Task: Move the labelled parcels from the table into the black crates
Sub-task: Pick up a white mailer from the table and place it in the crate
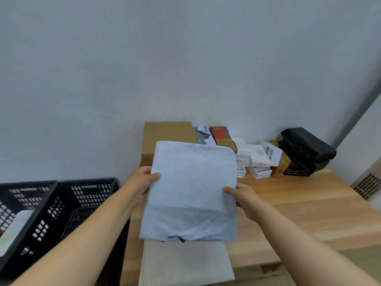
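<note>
Both hands up: left hand (144, 183) and right hand (240, 196) pinch the grey parcel (191, 190) by its side edges, steadying the floppy bag for the black crates (61, 203) at left.

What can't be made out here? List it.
- Head view: label on the grey mailer bag, none visible on the side shown.
- Beige parcel beneath: partly covered by the mailer.
- Left black crate: cut by the frame edge.
- Small white boxes: print too small.

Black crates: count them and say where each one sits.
2, side by side left of the table: the near crate at the frame's left edge, holding something pale, and the far crate next to the table. More may lie outside the frame.
</note>
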Motion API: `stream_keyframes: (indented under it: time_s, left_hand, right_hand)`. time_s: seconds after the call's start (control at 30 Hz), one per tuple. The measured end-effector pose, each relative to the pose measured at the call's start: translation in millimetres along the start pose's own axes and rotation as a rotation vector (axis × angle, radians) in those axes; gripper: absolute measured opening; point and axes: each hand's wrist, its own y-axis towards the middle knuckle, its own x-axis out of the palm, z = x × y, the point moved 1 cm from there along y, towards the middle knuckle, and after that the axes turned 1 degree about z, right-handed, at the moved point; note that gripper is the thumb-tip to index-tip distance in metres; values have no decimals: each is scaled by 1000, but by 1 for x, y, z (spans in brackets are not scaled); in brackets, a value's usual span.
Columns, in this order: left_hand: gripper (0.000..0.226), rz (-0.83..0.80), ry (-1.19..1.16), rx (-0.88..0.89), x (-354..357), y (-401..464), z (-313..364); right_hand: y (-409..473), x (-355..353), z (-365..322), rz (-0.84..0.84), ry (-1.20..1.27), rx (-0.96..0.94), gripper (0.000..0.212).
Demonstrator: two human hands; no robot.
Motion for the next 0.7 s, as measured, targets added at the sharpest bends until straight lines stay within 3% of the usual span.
stream_keyframes:
  time_s: [0.23, 0.4, 0.57, 0.7]
  left_hand:
    - [5, 21, 38, 200, -40, -30, 64]
    - [5, 121, 174, 316, -83, -40, 94]
    - [11, 107, 192, 294, -109, -56, 113]
    - [17, 45, 66, 207, -118, -61, 121]
  right_hand:
    - [-29, 17, -75, -37, 21, -125, 28]
    - [-50, 41, -116, 40, 23, -269, 22]
    - [-59, 65, -139, 104, -68, -346, 32]
    - [-65, 75, -145, 165, -78, -382, 25]
